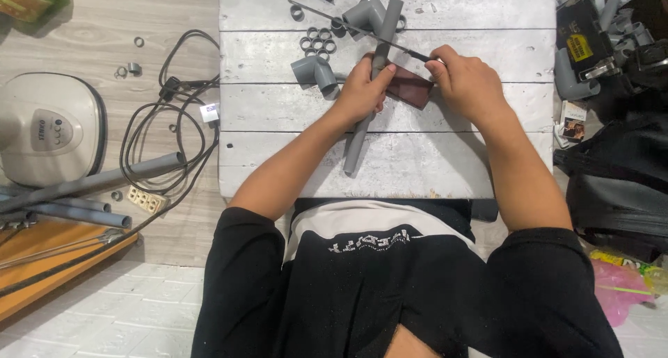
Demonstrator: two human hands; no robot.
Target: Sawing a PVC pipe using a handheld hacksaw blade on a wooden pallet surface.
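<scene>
Your left hand (pixel 362 88) gripped the grey pipe (pixel 367 114), pinning it slantwise on the white plank table (pixel 445 10); your right hand (pixel 465 80) was closed around the dark handle of a thin saw blade (pixel 348 25) that crossed the pipe near its upper end; a dark red block (pixel 410 88) lay under your right hand; grey elbow fittings (pixel 314 71) and cut rings (pixel 317 42) sat just beside your left hand.
</scene>
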